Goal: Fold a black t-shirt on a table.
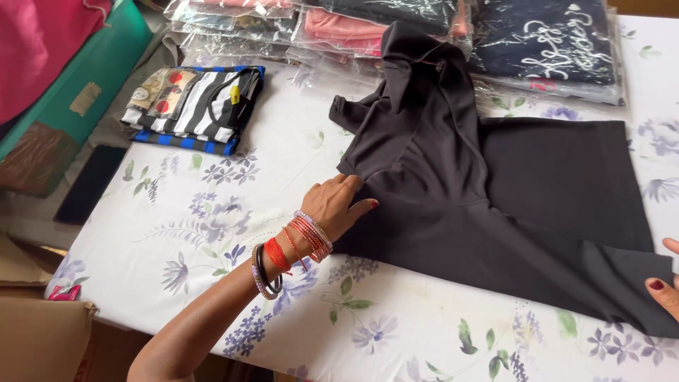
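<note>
**A:** Where are your hands, and what is under them?

**B:** My left hand (338, 205) lies on a black garment (495, 191) spread across the counter (212, 233), which has a white cloth printed with purple flowers. My fingers curl shut over a fold at the garment's left edge, where a sleeve has been turned in. Red and beaded bangles (297, 244) ring that wrist. My right hand (666, 283) barely shows at the right border of the view, fingertips touching the garment's lower right edge; I cannot tell whether it grips or only rests there.

**A:** What could go wrong from here?

**B:** I judge the fold to be loose. The upper part of the garment is bunched and stands up against the bagged clothes (396, 28) stacked at the far side of the counter. If I pull with my left hand, that bunched part could drag and nudge the slippery plastic bags. The fabric looks soft, so the sleeve may slide out of its fold once I release it. My bangles could also catch the cloth.

**A:** Anything else nearby?

**B:** A folded striped garment (194, 106), black, white and blue, lies well apart to the left. A dark flat object (88, 184) lies beside the counter's left edge.
</note>
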